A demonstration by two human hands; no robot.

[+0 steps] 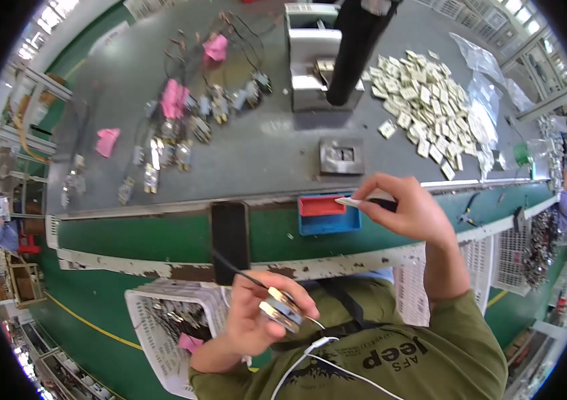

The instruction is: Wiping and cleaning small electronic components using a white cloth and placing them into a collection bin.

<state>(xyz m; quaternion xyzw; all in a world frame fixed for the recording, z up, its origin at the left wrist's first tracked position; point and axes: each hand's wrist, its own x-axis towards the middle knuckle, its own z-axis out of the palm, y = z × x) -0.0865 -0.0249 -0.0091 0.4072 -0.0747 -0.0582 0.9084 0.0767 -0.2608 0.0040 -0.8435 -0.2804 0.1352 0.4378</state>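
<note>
My left hand (250,320) is closed around a small metal-and-grey assembly (282,311) with brass-coloured parts and a black cable. It is low, in front of my shirt. My right hand (410,210) pinches a thin whitish piece (348,201) between thumb and forefinger, at the right end of a red tray (321,206). The piece's exact kind is unclear. Something dark shows under the fingers, mostly hidden. The red tray sits within a blue tray (330,227) on the green lower ledge. Beyond it, a square metal block fixture (342,157) stands on the grey table.
A press-like machine (313,87) with a black column stands at the back. Right of it lies a heap of small cream-coloured pieces (427,100). Cabled assemblies (183,153) lie to the left. A dark flat slab (230,233) crosses the ledge; a white basket (143,333) holds more cabled parts.
</note>
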